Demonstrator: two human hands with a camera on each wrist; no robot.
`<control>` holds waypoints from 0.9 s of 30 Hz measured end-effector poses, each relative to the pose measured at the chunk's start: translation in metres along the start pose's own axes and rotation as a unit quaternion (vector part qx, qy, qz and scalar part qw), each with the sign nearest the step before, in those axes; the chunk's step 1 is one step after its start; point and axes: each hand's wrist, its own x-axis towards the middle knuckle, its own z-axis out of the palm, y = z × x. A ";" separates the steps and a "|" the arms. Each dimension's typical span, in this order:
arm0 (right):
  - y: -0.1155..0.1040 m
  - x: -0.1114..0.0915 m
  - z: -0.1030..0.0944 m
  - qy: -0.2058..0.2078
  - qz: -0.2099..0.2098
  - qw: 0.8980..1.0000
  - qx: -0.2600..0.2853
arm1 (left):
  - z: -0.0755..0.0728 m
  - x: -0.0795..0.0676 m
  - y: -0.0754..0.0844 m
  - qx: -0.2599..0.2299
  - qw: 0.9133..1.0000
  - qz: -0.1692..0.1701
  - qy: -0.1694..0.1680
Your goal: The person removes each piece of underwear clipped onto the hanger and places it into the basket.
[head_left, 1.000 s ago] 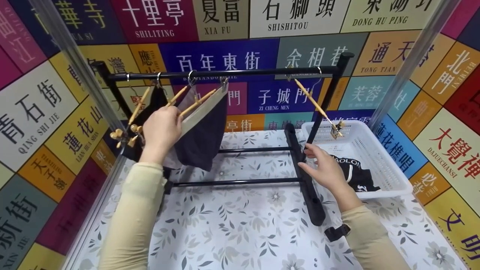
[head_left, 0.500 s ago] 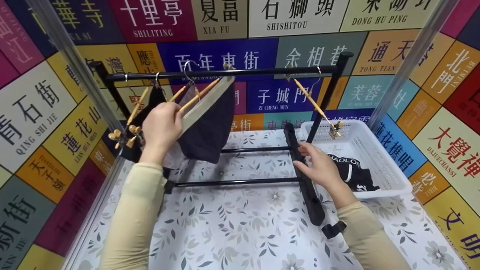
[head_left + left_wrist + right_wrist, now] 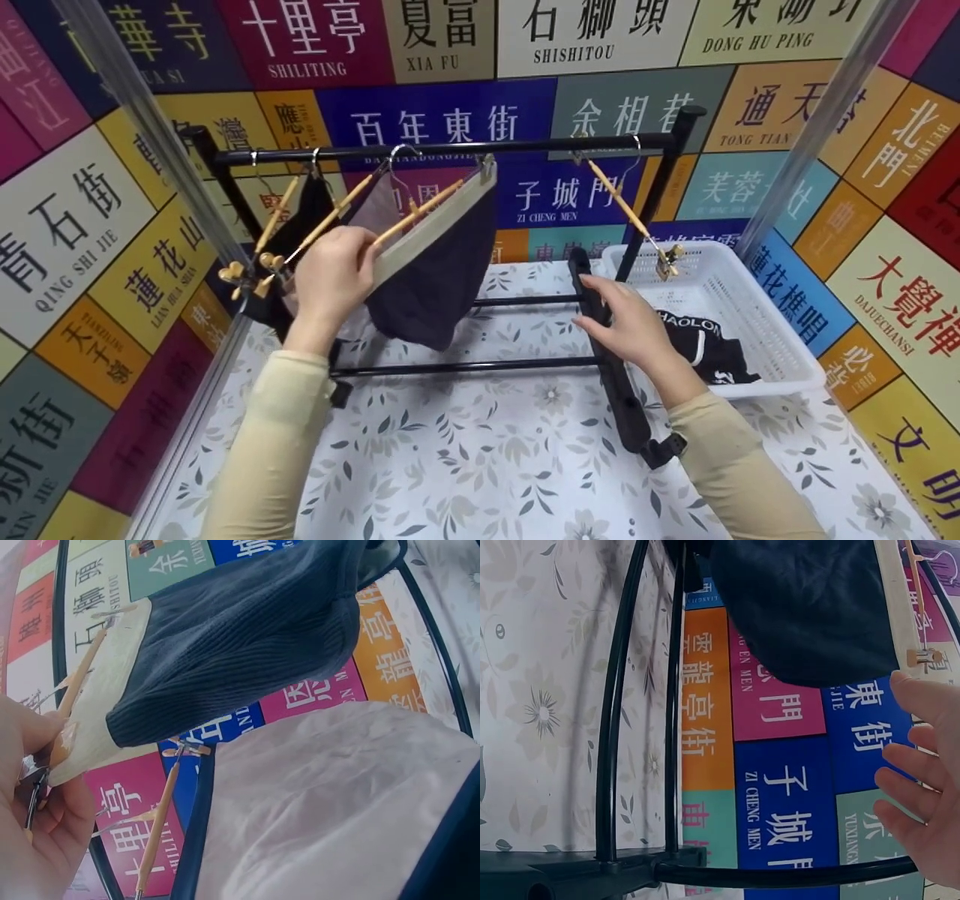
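My left hand (image 3: 334, 277) pinches the near end of a wooden clip hanger (image 3: 416, 214), right at its clip. From this hanger hang dark navy underpants (image 3: 442, 285) with a pale beige waistband, also large in the left wrist view (image 3: 247, 645). The hanger's hook overlaps the black rail (image 3: 532, 143) of the clothes rack. My right hand (image 3: 630, 322) is held with fingers spread, holding nothing, in front of the rack's right foot (image 3: 634, 420). In the right wrist view its open fingers (image 3: 907, 780) are apart from the hanging cloth.
Left on the rail hang more clip hangers (image 3: 330, 217) with dark garments, one with a pinkish lining (image 3: 337, 802). A bare clip hanger (image 3: 626, 199) hangs at the right end. Behind my right hand, a white basket (image 3: 806, 375) holds black underwear (image 3: 709, 349). Printed walls surround the table.
The hanger and underpants in my left hand have moved right along the rail; the hook rose above the rail, then came back down to it. My right hand has shifted slightly left.
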 end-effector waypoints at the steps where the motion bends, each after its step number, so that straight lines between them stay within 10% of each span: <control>1: 0.000 0.000 0.001 0.002 -0.003 1.000 -0.002 | 0.001 -0.003 0.000 -0.003 1.000 0.005 0.000; 27: 0.000 0.001 0.006 0.042 -0.057 0.997 0.009 | 0.052 -0.073 0.020 -0.067 0.989 0.125 -0.040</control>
